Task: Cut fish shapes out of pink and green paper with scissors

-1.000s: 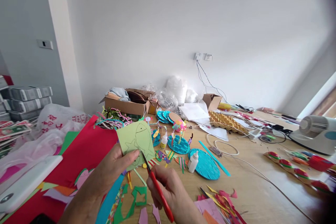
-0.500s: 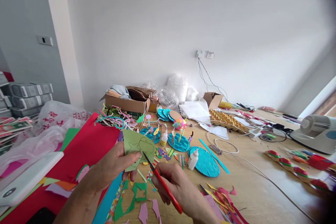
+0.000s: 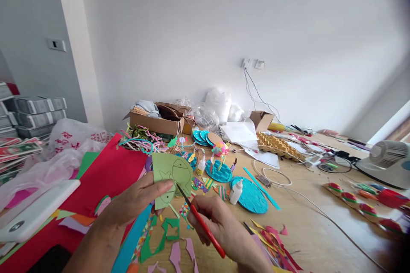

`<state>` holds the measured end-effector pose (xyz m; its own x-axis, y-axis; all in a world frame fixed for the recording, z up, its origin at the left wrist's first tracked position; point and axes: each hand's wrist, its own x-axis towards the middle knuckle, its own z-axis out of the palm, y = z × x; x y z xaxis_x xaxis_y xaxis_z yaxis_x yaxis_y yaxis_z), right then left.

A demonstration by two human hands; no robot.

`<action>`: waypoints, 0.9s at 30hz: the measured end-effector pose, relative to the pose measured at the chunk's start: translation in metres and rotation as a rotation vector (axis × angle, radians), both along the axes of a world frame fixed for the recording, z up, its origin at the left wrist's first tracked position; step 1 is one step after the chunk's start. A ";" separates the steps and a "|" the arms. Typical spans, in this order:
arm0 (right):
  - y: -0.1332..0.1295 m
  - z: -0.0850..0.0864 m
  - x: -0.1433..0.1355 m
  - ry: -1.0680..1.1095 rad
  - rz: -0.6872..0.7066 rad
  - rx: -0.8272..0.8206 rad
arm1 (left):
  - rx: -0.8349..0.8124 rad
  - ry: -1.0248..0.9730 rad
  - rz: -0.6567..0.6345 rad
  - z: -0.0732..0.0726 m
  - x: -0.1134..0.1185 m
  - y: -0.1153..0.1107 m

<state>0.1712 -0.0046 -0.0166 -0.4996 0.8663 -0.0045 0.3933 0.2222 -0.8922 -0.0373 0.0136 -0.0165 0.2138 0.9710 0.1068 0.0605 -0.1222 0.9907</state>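
Note:
My left hand (image 3: pixel 145 196) pinches a light green sheet of paper (image 3: pixel 165 168) by its lower left part, thumb on top. Fish outlines are drawn on the sheet in dark line. My right hand (image 3: pixel 213 224) grips red-handled scissors (image 3: pixel 206 230), their blades at the sheet's lower right side, close to my left thumb. How far apart the blades are is hard to make out. Beneath the hands lie green paper offcuts (image 3: pixel 171 228) and purple scraps (image 3: pixel 175 257). Small decorated paper fish (image 3: pixel 200 185) rest just beyond the sheet.
Two white glue bottles (image 3: pixel 235 192) stand near blue painted discs (image 3: pixel 251 200). Large red paper (image 3: pixel 102 170) lies at left beside a white phone-like device (image 3: pixel 38 211). Colored strips (image 3: pixel 272 243), a cable (image 3: pixel 320 207), an egg tray (image 3: pixel 278 147) and a small fan (image 3: pixel 381 164) occupy the right.
The green sheet has turned slightly and more of its drawn outlines face me. The scissors stay at its lower right side. The view has shifted a little.

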 end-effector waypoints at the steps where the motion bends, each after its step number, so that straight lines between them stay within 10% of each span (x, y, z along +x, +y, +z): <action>1: 0.000 0.000 0.000 0.005 0.001 0.001 | -0.014 -0.012 0.023 0.000 0.000 -0.001; 27: 0.000 0.002 0.005 0.018 0.085 -0.195 | -0.014 0.110 -0.207 0.012 0.000 0.005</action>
